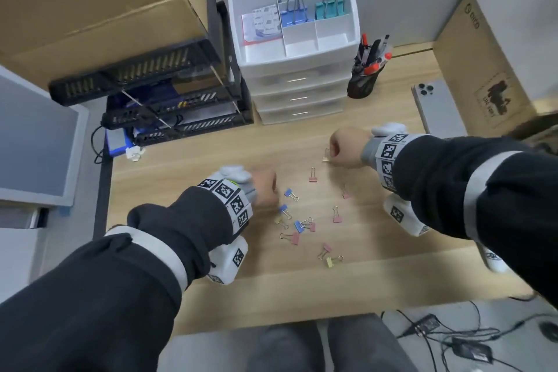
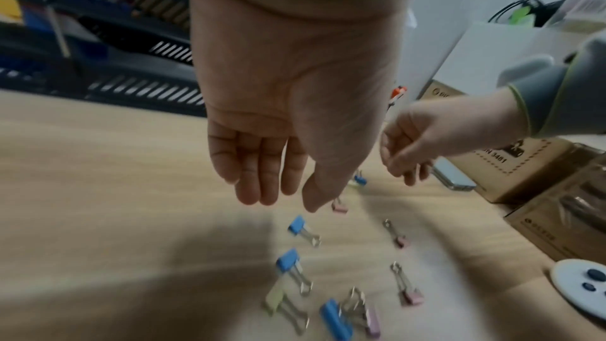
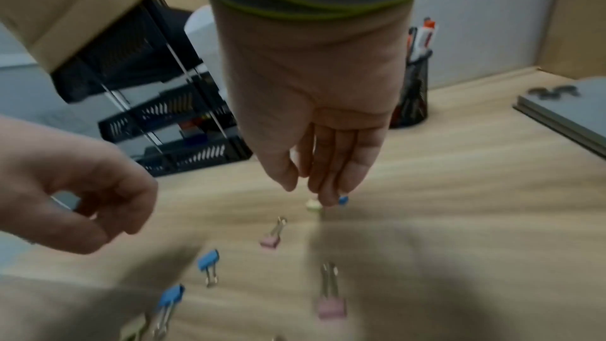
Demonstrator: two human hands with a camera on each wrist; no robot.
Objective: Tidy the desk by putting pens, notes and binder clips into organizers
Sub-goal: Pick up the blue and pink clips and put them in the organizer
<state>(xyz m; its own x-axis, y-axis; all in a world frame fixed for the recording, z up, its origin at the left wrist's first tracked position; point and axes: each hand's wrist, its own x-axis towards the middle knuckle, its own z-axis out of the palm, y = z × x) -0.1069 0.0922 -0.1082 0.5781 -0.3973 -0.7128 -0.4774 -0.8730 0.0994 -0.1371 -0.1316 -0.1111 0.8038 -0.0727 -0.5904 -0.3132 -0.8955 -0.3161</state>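
Clips (image 1: pixel 305 222) lie all over the desk (image 1: pixel 181 178) near you. Your right hand (image 1: pixel 345 148) pinches a pale clip (image 1: pixel 326 156) at the far side. Your left hand (image 2: pixel 279 118) hangs loose, holding nothing.

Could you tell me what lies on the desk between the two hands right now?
In the head view, one pink binder clip lies on bare wood roughly midway between the left hand and the right hand; a blue clip sits close beside the left hand.
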